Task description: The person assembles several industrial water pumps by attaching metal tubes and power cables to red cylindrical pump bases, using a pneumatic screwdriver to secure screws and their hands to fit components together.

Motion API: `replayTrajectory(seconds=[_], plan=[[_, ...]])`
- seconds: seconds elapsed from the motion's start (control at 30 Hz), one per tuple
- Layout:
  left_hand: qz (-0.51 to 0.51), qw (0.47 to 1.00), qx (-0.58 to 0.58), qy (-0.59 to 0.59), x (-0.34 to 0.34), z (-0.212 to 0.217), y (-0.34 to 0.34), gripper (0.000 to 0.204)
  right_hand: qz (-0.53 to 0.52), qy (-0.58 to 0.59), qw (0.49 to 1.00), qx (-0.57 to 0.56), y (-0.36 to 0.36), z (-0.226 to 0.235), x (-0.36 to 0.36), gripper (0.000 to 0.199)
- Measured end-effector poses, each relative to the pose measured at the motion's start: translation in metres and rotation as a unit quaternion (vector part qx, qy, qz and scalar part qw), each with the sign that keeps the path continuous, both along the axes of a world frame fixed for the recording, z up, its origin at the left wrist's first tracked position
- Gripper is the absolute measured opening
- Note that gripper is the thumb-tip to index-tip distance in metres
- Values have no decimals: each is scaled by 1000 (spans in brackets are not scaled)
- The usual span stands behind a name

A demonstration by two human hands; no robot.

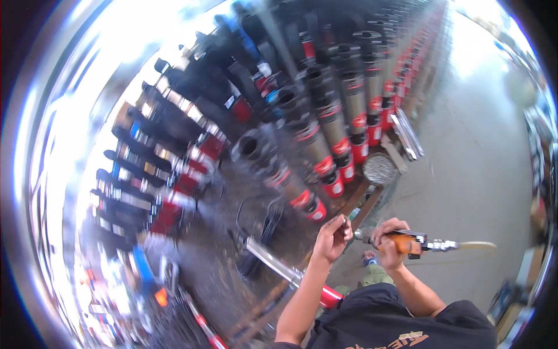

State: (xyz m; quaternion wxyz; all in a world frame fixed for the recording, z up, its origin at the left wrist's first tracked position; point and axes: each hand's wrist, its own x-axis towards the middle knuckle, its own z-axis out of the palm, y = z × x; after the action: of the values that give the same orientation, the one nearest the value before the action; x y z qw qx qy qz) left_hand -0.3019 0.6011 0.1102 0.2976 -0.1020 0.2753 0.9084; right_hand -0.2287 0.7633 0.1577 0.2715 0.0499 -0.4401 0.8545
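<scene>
My right hand is wrapped round an orange and black air tool, which lies level with its silver nose toward my left. A metal coupling and a pale hose run off its right end. Just left of the nose, my left hand is raised with the fingers pinched together; whatever is in them is too small to make out. Under my left forearm, a silver and red tube lies slanting beside a coiled black cable.
Rows of upright black cylinders with red bases stand on a dark wooden platform ahead. A round metal piece and silver bars lie at its right edge. Grey floor stretches right; boxes line the far right.
</scene>
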Motion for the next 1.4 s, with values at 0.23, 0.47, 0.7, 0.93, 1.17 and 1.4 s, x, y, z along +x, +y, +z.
replayTrajectory(seconds=[0.23,0.47,0.7,0.93,1.17,1.4], plan=[[185,980,64,-24,104,28,-67,21,140,62,988,-9,-79,42,-3,19],[330,939,78,-50,151,24,-98,22,258,24,966,21,-136,33,7,21],[378,910,94,-140,188,-3,-110,18,362,53,929,54,-160,1,29,20],[395,866,34,-304,192,-68,-123,21,407,54,876,253,-180,-56,44,19],[394,844,83,-355,179,-76,-144,13,410,-38,900,145,-200,-121,33,20],[355,866,127,-329,183,-85,-163,20,394,-122,903,119,-212,-127,17,22]])
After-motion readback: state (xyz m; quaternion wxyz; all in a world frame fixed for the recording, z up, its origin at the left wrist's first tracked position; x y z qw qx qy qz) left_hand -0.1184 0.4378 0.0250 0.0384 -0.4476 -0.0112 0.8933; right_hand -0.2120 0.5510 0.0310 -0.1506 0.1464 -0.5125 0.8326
